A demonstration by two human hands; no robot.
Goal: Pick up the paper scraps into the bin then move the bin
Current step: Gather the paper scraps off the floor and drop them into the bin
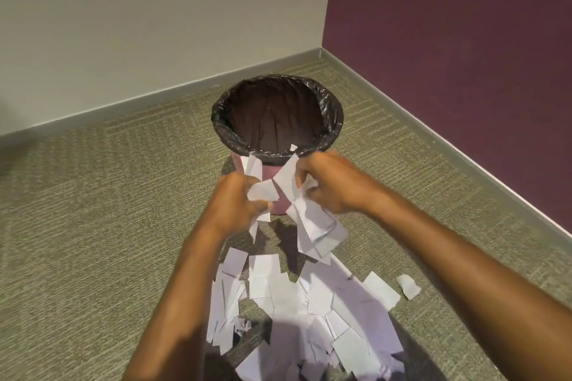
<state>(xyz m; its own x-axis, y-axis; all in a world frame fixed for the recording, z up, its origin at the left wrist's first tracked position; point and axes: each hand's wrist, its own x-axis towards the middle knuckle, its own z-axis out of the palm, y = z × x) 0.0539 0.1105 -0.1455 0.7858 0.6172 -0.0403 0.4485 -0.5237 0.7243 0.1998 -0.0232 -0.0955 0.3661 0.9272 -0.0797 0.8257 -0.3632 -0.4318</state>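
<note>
Carpet floor runs open to the left and toward the viewer. The cream wall and purple wall meet in a corner behind the bin.

Pink bin with black liner stands upright near that corner, apart from both walls.

Pile of paper scraps lies on the carpet in front of the bin, between the forearms.

Left hand and right hand are raised at the bin's near side, fingers curled tight, each clutching a bunch of scraps just short of the rim. Motion blur hides the finger detail.

One stray scrap lies to the right of the pile.
</note>
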